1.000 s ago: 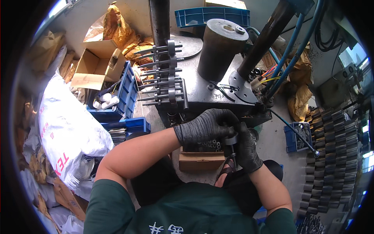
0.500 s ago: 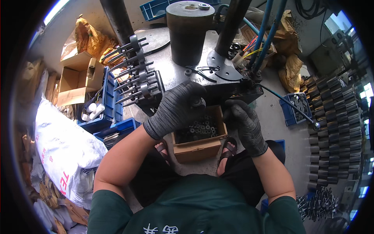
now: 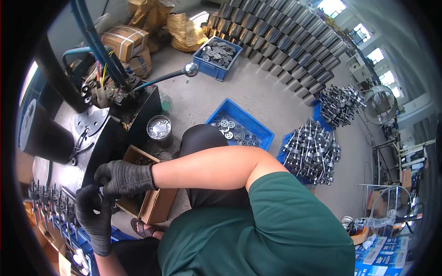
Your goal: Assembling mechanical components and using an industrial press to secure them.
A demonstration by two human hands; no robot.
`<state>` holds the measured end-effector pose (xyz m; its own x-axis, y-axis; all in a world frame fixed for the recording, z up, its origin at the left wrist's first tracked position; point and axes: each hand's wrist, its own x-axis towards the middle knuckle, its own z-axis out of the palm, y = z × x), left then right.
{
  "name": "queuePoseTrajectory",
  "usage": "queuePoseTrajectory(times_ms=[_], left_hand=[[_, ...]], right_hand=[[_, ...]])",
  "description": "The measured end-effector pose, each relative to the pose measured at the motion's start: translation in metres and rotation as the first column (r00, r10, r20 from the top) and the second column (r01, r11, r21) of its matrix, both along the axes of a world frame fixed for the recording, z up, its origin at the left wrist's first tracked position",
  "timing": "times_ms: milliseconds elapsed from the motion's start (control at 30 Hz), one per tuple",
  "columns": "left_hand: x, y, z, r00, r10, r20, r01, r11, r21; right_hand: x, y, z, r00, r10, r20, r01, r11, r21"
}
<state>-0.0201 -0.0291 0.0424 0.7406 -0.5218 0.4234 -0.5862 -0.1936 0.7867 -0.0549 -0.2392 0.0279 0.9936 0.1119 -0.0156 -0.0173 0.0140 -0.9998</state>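
Both hands wear dark grey knit gloves and are close together above the cardboard box [image 3: 155,204] at my feet. My left hand [image 3: 94,216] is closed around a small round metal part [image 3: 99,197], mostly hidden by its fingers. My right hand [image 3: 126,178] is just beside it, fingers curled in toward the left hand; what they hold, if anything, is hidden. Near the hands is the metal press table [image 3: 76,131], with a thick dark cylinder [image 3: 46,133] above it. A row of dark pronged metal parts [image 3: 53,202] lines the table's near edge.
A lever with a ball knob [image 3: 190,69] sticks out from the machine. A metal can [image 3: 159,129] stands beside the box. Blue bins [image 3: 266,138] of slotted discs, piles of rod parts [image 3: 313,152] and stacked metal cylinders [image 3: 285,41] stand on the floor to the right.
My view has swung to the right, so the machine now lies at the left and more floor shows. My hands, apart before, are now close together.
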Motion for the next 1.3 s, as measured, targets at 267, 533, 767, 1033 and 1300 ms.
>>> queuePoseTrajectory(times_ms=[267,533,767,1033,1300], left_hand=[[-0.009,0.003,-0.015,0.989,-0.020,-0.149,0.035,0.994,0.102],[-0.002,-0.005,-0.019,0.963,-0.099,-0.251,0.172,0.941,0.291],[0.000,-0.001,-0.014,0.933,-0.088,-0.349,0.187,0.947,0.262],[-0.018,-0.006,-0.013,0.968,-0.175,-0.178,0.235,0.881,0.412],[-0.025,-0.018,-0.019,0.953,-0.286,-0.101,0.289,0.754,0.590]], right_hand=[[-0.008,-0.038,0.005,0.982,-0.115,0.151,0.154,0.946,-0.284],[-0.032,-0.145,0.049,0.962,-0.042,0.270,0.253,0.509,-0.823],[-0.107,-0.301,0.035,0.946,-0.307,0.108,0.214,0.337,-0.917],[-0.324,-0.477,0.053,0.583,-0.788,-0.198,-0.014,0.234,-0.972],[-0.476,-0.545,0.026,0.379,-0.901,-0.210,-0.364,0.063,-0.929]])
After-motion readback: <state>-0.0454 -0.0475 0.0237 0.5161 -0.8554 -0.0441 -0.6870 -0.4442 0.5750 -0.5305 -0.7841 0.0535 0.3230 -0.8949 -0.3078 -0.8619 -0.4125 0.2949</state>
